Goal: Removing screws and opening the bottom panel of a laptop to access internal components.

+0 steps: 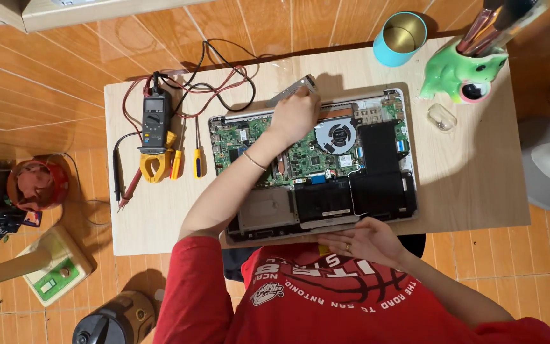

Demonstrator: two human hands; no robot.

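Note:
An opened laptop point(408, 191) lies bottom side up on a low wooden table point(466, 185). Its green circuit board point(240, 137), round fan point(336, 136) and black battery point(380, 175) are exposed. My left hand point(294, 116) reaches over the board near the laptop's far edge. It is closed on a thin silver metal tool point(291, 91) that sticks out toward the table's back. My right hand point(367, 242), with a ring on one finger, rests flat with fingers spread on the laptop's near edge and holds nothing.
On the table's left lie a clamp meter point(156, 127) with red and black leads and two yellow-handled screwdrivers point(197, 160). At the back right stand a teal cup point(400, 38), a green animal-shaped holder point(463, 76) and a small clear case point(442, 118). A red pot point(36, 185) and a black kettle point(112, 322) sit on the floor.

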